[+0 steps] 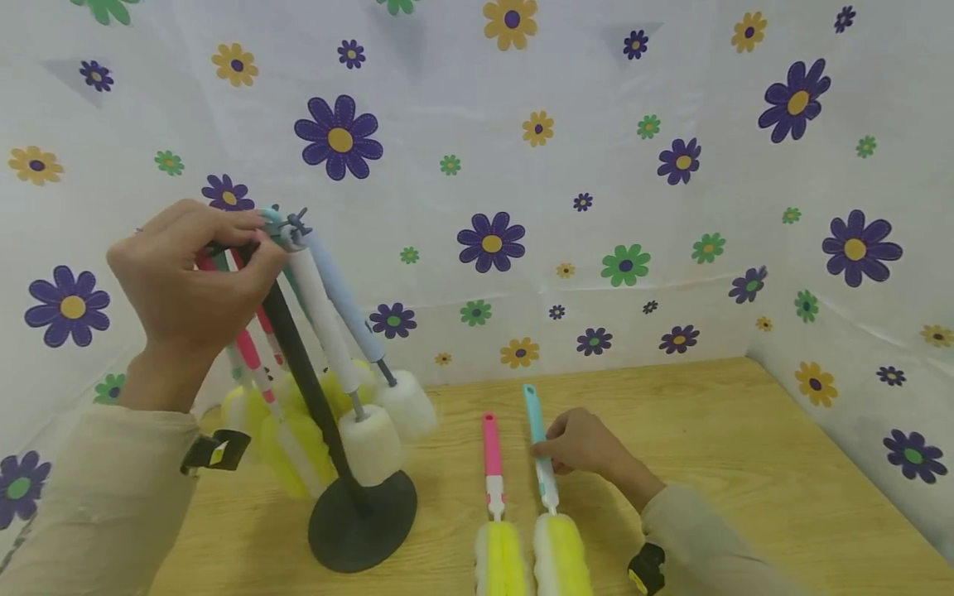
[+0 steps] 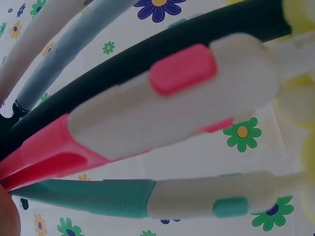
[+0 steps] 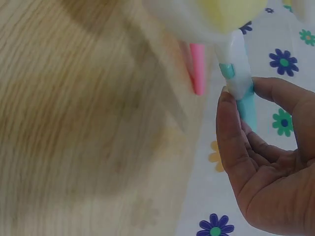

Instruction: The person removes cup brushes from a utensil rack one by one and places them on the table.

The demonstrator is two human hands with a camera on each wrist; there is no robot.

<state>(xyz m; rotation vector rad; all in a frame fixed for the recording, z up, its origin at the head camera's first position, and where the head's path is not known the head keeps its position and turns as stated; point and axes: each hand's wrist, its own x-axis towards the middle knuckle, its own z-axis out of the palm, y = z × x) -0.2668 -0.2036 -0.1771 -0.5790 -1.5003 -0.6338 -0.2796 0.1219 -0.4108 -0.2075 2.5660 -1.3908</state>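
Observation:
A black stand (image 1: pixel 320 401) on a round base holds several hanging bottle brushes by their handle ends. At its top, the thumb and fingers of my left hand (image 1: pixel 197 269) pinch the stand among the hooks and handle ends; the fingertips' exact grip is partly hidden. A pink-and-white brush handle (image 2: pixel 147 108) and a teal-and-white one (image 2: pixel 197 197) hang close by this hand. My right hand (image 1: pixel 585 443) pinches the blue handle (image 1: pixel 535 418) of a brush with a yellow-and-white sponge head (image 1: pixel 562 555). Left of it, a pink-handled brush (image 1: pixel 492 455) lies parallel on the table.
White cylindrical sponge heads (image 1: pixel 370 444) hang on the stand's right side, yellow ones (image 1: pixel 294 455) on its left. The wood-grain table (image 1: pixel 715 430) extends to the right. A white cloth (image 1: pixel 440 91) printed with flowers rises behind and at the sides.

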